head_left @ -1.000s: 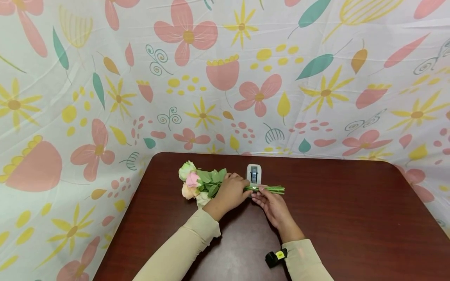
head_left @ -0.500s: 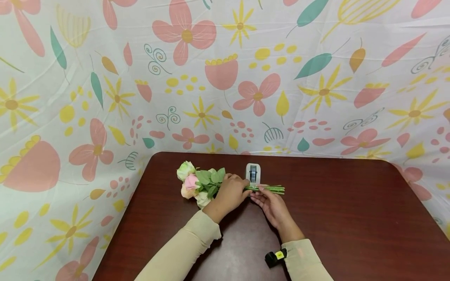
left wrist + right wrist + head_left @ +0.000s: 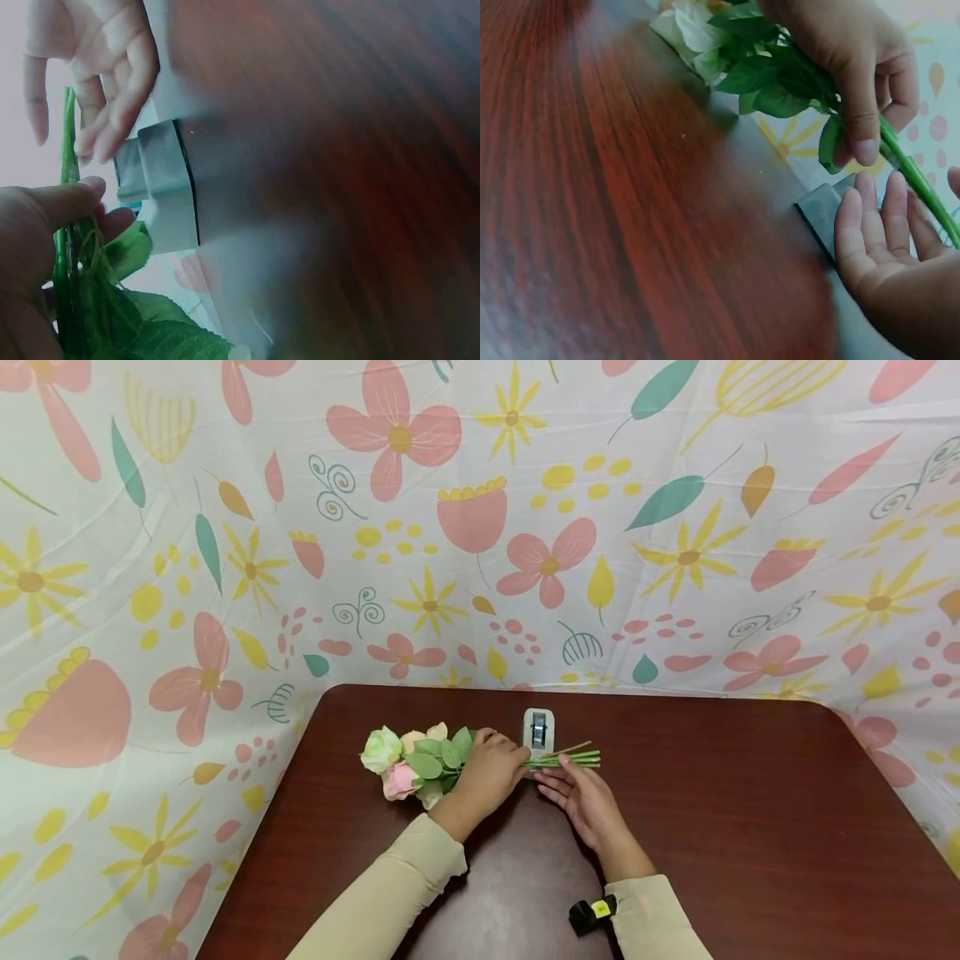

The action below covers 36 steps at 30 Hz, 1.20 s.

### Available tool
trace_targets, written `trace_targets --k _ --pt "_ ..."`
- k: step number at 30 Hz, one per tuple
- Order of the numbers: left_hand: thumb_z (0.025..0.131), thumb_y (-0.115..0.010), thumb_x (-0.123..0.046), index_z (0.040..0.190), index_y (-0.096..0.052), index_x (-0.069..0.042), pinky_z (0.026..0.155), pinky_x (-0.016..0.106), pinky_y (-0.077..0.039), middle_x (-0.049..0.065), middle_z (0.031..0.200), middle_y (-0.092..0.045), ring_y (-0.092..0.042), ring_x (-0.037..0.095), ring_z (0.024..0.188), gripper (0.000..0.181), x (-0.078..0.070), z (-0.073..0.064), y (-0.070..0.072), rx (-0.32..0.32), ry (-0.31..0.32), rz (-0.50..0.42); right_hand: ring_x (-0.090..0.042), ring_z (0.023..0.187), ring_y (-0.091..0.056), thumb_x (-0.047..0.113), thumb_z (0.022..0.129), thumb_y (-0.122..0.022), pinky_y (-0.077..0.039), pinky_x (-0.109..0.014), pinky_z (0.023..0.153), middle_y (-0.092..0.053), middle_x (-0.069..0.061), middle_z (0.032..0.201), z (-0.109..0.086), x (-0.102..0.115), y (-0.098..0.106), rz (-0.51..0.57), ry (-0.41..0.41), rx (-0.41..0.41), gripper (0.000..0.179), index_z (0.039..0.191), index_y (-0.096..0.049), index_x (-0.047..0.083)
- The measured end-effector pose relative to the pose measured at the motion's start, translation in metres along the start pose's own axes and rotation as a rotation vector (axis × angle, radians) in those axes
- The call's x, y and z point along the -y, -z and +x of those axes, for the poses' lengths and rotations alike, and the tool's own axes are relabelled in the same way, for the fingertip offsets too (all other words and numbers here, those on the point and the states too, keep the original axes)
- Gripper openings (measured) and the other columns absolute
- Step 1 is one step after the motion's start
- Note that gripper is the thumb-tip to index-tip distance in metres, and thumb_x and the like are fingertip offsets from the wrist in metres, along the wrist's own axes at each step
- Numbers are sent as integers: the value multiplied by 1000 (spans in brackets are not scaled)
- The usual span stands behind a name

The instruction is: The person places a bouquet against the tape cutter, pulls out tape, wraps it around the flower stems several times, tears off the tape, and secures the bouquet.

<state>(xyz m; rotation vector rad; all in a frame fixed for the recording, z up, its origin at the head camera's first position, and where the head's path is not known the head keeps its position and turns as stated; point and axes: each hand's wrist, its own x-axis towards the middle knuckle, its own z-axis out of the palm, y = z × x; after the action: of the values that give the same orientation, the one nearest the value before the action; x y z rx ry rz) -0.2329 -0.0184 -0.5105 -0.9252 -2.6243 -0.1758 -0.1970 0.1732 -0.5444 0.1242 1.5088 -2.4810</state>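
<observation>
My left hand [image 3: 491,770] grips a small bunch of roses by its green stems [image 3: 577,759], just below the leaves [image 3: 442,753]. The flower heads point left: a greenish-white rose [image 3: 381,749], a pink rose [image 3: 400,780] and paler blooms partly hidden behind leaves and hand. Beside the stem ends is my right hand [image 3: 588,806], palm up, fingers relaxed and thumb apart. In the right wrist view, its fingers [image 3: 896,214] lie under the stems without closing round them. A white tape dispenser [image 3: 538,731] stands just behind the stems, its lower end partly covered by them.
The dark reddish-brown table [image 3: 750,810] runs back to a white cloth [image 3: 465,568] printed with flowers and leaves. A black wrist camera with a yellow label [image 3: 592,912] sits by my right sleeve [image 3: 656,914].
The bunch has turned in my left hand and shifted slightly left; the pink rose now sits lower. The stem ends have fanned out, and my right thumb and fingers have spread apart.
</observation>
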Motion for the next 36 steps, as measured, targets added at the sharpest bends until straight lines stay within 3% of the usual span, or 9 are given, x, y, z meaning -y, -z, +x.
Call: trace_targets --k 4,9,15,19,27,36 --pt "92 -75 -31 96 -71 -26 104 40 -42 -9 98 -76 -65 12 108 7 2 1 -2 -25 -31 5 -16 106 -73 40 105 -54 -57 -34 94 -72 -1 104 0 1 -1 -37 -46 -47 32 118 -55 11" --pt "91 -76 -33 96 -72 -25 105 37 -43 -9 100 -76 -64 12 110 10 3 2 -3 -29 -62 10 -16 111 -72 33 105 -54 -54 -37 100 -74 -2 109 0 -1 0 -15 -29 -59 33 123 -55 5" --pt "92 -74 -34 102 -70 -24 105 41 -44 -6 102 -75 -65 15 110 14 2 4 -2 49 -24 -33 -15 113 -71 26 106 -53 -52 -37 104 -73 0 119 -2 -3 1 33 12 -20 51 143 -42 -8" --pt "94 -73 -34 107 -71 -26 107 42 -43 -7 105 -74 -64 15 111 16 2 5 1 106 -3 -60 -14 113 -71 24 107 -52 -52 -37 103 -72 0 122 -1 -4 3 66 23 -1 56 148 -34 -8" --pt "96 -70 -34 110 -72 -26 108 43 -43 -7 109 -74 -63 15 111 16 0 7 6 147 12 -81 -17 114 -70 23 106 -52 -53 -38 102 -70 -3 124 0 -7 7 105 63 17 43 138 -44 -5" --pt "99 -64 -30 111 -73 -22 111 43 -43 -5 108 -73 -64 17 112 17 3 9 9 226 4 -114 -17 116 -69 18 107 -51 -53 -35 103 -70 -3 122 -1 -8 9 120 99 105 22 125 -55 7"
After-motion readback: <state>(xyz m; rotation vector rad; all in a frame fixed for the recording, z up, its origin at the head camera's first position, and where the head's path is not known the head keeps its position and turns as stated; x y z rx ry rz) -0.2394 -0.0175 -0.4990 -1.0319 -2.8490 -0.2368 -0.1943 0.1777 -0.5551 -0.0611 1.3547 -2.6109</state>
